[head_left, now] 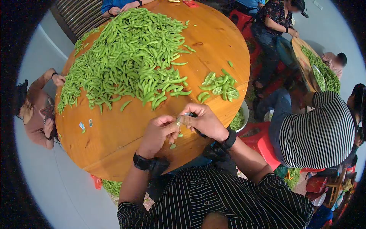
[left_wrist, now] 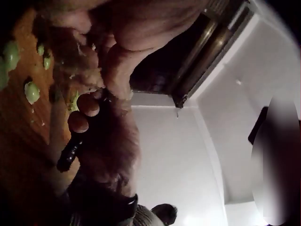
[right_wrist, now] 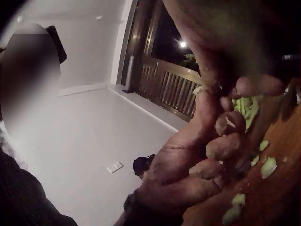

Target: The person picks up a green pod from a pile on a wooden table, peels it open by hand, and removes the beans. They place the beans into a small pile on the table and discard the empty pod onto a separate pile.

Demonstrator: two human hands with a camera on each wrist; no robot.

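Over the near edge of the table, my left hand point(head_left: 155, 133) and right hand point(head_left: 206, 121) meet at the fingertips. A pale green bit of bean pod point(head_left: 178, 123) shows between them, pinched by my left thumb and fingers. My right hand curls round a slim black-handled tool point(left_wrist: 69, 154); its working end is hidden by the fingers. Below the hands lie loose green beans point(head_left: 173, 146), which also show as a shelled bean point(left_wrist: 32, 92) in the left wrist view and a bean point(right_wrist: 268, 167) in the right wrist view.
A big heap of green bean pods point(head_left: 129, 57) covers the far side of the round wooden table point(head_left: 110, 141). Opened pods point(head_left: 223, 87) lie to the right. A metal bowl point(head_left: 245, 114) of greens stands below the table's right edge. Other people sit around, one in stripes point(head_left: 316, 129).
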